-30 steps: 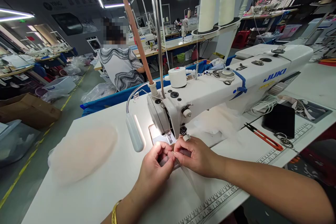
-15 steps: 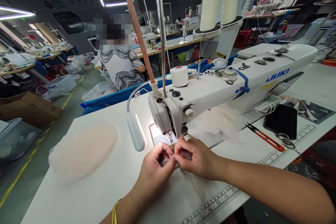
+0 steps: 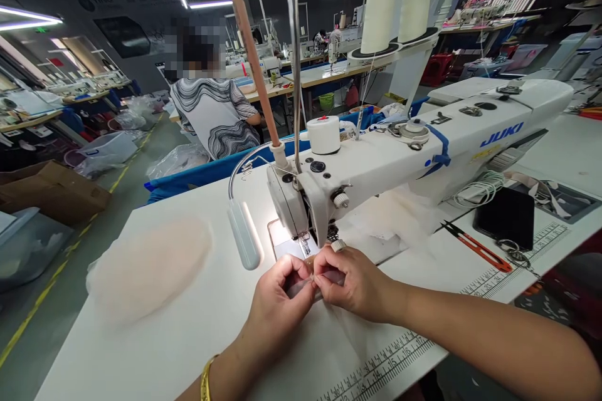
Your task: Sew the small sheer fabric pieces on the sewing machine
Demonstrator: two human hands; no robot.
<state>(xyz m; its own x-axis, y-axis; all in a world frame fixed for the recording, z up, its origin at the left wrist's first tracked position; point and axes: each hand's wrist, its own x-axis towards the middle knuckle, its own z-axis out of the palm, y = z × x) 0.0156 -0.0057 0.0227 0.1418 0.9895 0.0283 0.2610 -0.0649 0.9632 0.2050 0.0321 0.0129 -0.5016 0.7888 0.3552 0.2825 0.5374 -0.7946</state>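
Observation:
My left hand [image 3: 277, 304] and my right hand [image 3: 350, 282] meet fingertip to fingertip just in front of the presser foot [image 3: 305, 245] of a white JUKI sewing machine [image 3: 399, 156]. Both pinch a small piece of sheer pale fabric [image 3: 305, 285] that lies on the white table [image 3: 188, 338]. More of the sheer fabric [image 3: 348, 332] trails toward me under my right wrist. The needle area is lit by a small lamp [image 3: 243, 235] on a gooseneck.
A pile of pale pink fabric [image 3: 145, 266] lies on the table's left. Red thread snips [image 3: 475, 245], a black phone [image 3: 510, 216] and keys [image 3: 510, 250] lie to the right. Two thread cones [image 3: 397, 9] stand behind the machine. A person in a striped top [image 3: 214, 116] sits further back.
My hands have stayed at the presser foot with only small finger movements on the fabric. The view has shifted slightly.

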